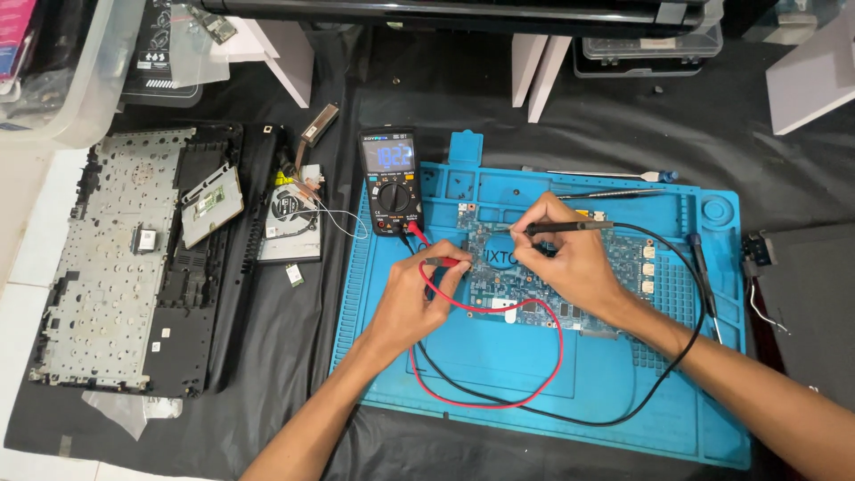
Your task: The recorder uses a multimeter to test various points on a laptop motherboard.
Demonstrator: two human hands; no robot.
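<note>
A blue-green circuit board (637, 267) lies on a blue work mat (499, 356). My left hand (414, 298) pinches the red probe (443, 262) and touches its tip to the board's left edge. My right hand (557, 254) grips the black probe (570, 227) like a pen, its tip on the board's upper left part. A red lead (499, 403) and a black lead (659, 392) loop over the mat to a black multimeter (390, 183) with a lit display, standing at the mat's upper left corner.
An opened laptop base (134, 258) with a metal keyboard plate lies at left, a fan and heat pipe (298, 191) beside it. Thin tools (614, 175) lie along the mat's top, a screwdriver (704, 276) at its right. A black cloth covers the table; plastic boxes stand at the back.
</note>
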